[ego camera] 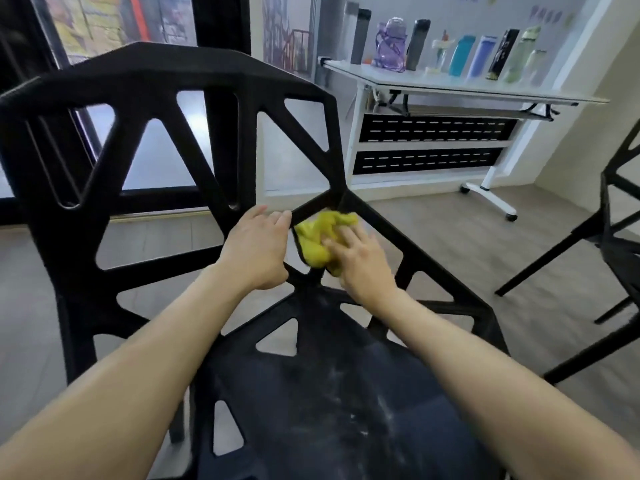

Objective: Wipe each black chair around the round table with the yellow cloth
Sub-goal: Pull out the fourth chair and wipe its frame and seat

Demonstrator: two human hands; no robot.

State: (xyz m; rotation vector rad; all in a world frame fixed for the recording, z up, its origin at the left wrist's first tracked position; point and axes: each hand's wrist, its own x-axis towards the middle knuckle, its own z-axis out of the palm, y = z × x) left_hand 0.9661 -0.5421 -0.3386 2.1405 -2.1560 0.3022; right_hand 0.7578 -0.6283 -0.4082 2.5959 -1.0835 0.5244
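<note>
Wiping the black chair [166, 109], I press the yellow cloth [320, 237] flat-fingered with my right hand [360, 261], left hand [258, 249] gripping a strut at nine o'clock; the dusty seat looks to need firmer passes.

Cloth [320, 237] on chair [166, 81], table [450, 84] behind

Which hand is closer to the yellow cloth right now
Right. The right hand presses flat on the yellow cloth against the black chair. The left hand holds a chair strut just beside the cloth, its fingers near the cloth's edge.
</note>
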